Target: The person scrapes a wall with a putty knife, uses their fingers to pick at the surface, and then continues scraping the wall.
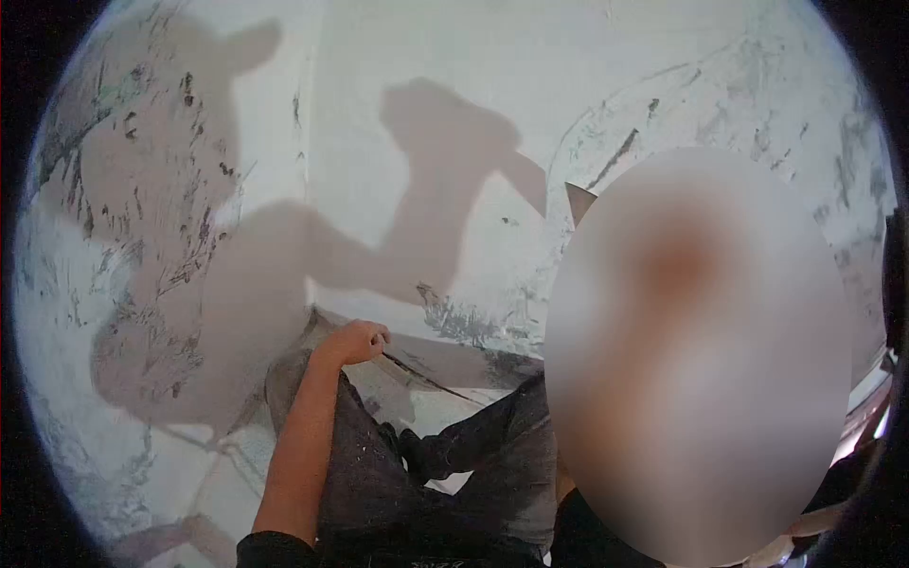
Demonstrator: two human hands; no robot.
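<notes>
My left hand (pixel 358 343) is closed, its fingers curled in, and rests at my bent left knee near the foot of the wall. Nothing shows in it. A large blurred oval covers my right hand (pixel 686 251), which appears only as a brownish smear. Just past the oval's left edge, the corner of a putty knife blade (pixel 579 202) lies close to the wall. On the wall, the shadow (pixel 436 123) of a raised fist has a flat blade reaching toward that corner.
Pale walls (pixel 417 47) with dark scuffs and patchy coating meet in a corner in front of me. My legs in dark, spotted trousers (pixel 379 473) are bent close to the floor (pixel 227 483). A dark line (pixel 431 379) runs along the wall's foot.
</notes>
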